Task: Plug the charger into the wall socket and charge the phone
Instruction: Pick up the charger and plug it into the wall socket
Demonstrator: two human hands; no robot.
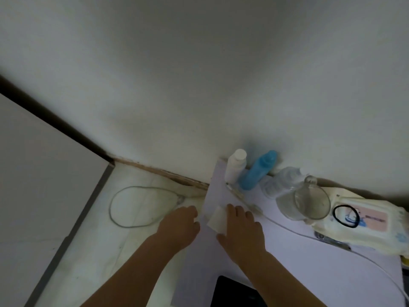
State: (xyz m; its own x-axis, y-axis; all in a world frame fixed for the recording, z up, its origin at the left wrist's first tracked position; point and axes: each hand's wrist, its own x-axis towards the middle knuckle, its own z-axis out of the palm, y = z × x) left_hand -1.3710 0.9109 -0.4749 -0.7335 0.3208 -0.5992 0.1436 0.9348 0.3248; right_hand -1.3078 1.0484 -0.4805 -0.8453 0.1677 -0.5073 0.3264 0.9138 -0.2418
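Note:
A white square charger (217,220) lies at the left edge of the white table (287,273). My right hand (242,229) rests over it, thumb under its near side and fingers along its right side. A thin white cable (294,231) runs across the table toward the right edge. The dark phone (234,293) lies flat at the table's near edge, partly cut off by the frame. My left hand (180,224) hangs just off the table's left edge, back up, fingers curled down out of sight. No wall socket shows on the wall.
Along the wall stand a white bottle (236,166), a blue bottle (257,170) and a glass jug (306,201). A wipes pack (365,224) with a black hair tie lies at the right. A grey cable loop (124,207) lies on the floor beside a white panel (39,185).

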